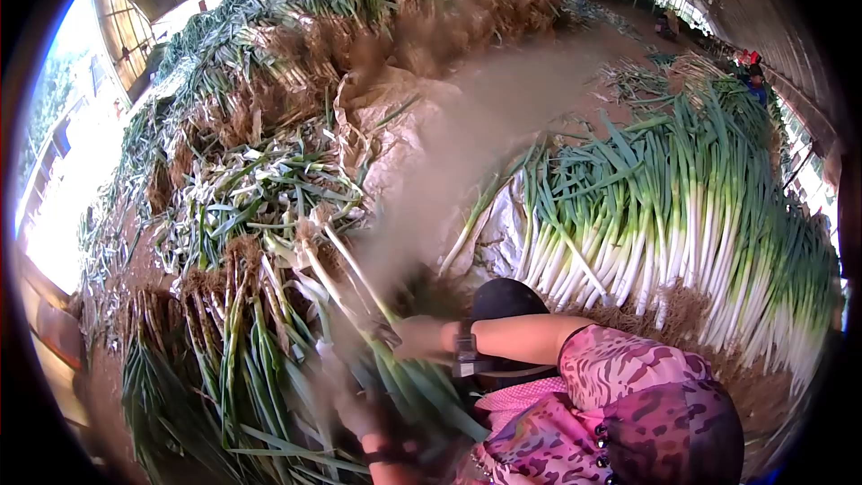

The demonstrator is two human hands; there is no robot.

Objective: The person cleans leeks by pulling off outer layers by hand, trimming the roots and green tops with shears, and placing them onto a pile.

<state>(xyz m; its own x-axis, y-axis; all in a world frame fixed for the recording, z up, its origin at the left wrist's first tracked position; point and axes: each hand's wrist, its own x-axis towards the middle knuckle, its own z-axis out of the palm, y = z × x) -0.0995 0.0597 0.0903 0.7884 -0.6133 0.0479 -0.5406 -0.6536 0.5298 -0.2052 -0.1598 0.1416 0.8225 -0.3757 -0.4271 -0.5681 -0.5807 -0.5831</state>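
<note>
My right hand (420, 339), with a dark watch on its wrist, is closed round green-and-white leeks (377, 341). Their pale stalks and brown roots point up and left, their green leaves toward my lap. Lower down, my left hand (357, 411) is smeared by motion beside the leaves; its fingers cannot be made out. Left of both hands lie unpeeled leeks (224, 323) with brown, rooty ends up and dark leaves down.
Cleaned leeks (628, 242) with white stalks lie in a long row at the right. A large heap of leeks (296, 45) fills the back left. Pale sheeting (391, 121) lies mid-view. A person (756, 85) is at the far right. A brownish blur crosses the centre.
</note>
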